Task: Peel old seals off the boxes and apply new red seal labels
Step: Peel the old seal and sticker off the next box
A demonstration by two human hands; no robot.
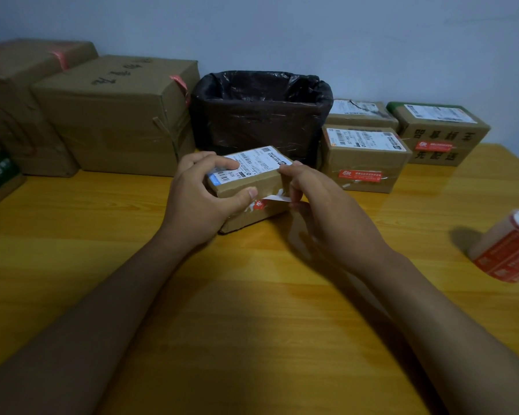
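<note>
Your left hand (203, 193) grips the small box (246, 187) at centre of the yellow table (252, 310): fingers curled over the top onto the shipping label (252, 164), thumb pressed on the front face. The box sits tilted, near edge on the table, just in front of the bin w/ black liner (261, 112). Your right hand (321, 205) pinches the old seal (277, 198) at the box's front right corner; the strip is partly lifted, white underside showing, its red end still stuck to the cardboard by your left thumb.

Right of the bin, 2 small boxes stand touching front-to-back; the front one (364, 160) has a red seal label (360, 175) across its front. Beside them, further right, a box w/ green tape (438, 133) also has a red label on its front. Roll of red seal labels (508, 247) lies on its side near the table's right edge, well apart from your hands. Left of the bin, 2 large cardboard boxes (117, 115) stand vs. the wall, pink tape on the top edges. Another box is partly cut off at far left.
</note>
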